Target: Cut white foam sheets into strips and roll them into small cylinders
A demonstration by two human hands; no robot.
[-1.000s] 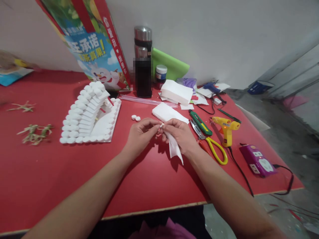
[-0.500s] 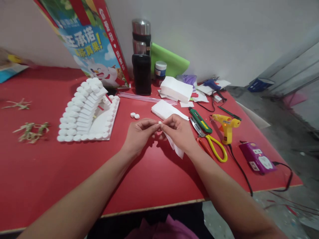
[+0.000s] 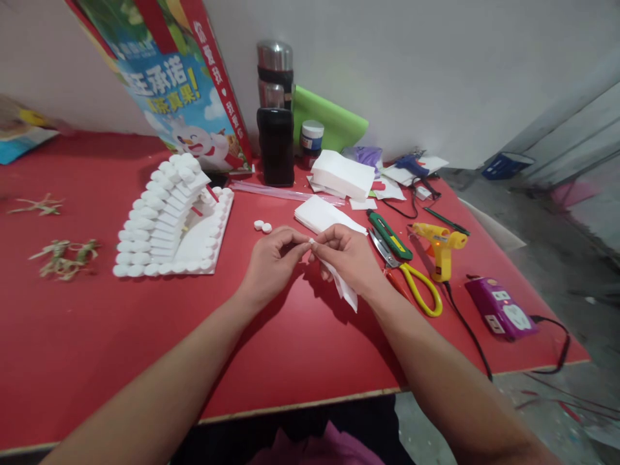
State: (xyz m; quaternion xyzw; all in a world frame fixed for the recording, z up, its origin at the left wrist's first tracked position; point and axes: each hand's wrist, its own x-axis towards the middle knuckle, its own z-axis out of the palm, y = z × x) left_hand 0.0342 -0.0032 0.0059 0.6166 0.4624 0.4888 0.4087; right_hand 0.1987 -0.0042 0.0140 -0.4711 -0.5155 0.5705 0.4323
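Note:
Fingertips of my left hand (image 3: 274,258) and my right hand (image 3: 346,255) meet over the red table, both pinching the rolled end of a white tissue strip (image 3: 343,287). The strip's loose tail hangs below my right palm. Just beyond my left hand lie two small white rolled pads (image 3: 262,226). A stack of folded white tissue (image 3: 327,214) rests behind my right hand. To the left stands a white model (image 3: 174,219) with small steps, edged by rows of similar white pads.
Right of my hands lie yellow-handled scissors (image 3: 419,284), a green cutter (image 3: 389,234), a yellow glue gun (image 3: 440,248) and a purple power socket (image 3: 501,307). A thermos (image 3: 275,58), a black phone (image 3: 276,145) and a printed bag (image 3: 179,90) stand at the back.
My hands stay pinched together on the tissue with only slight finger movement. The loose tail hangs a little lower. The view has shifted slightly.

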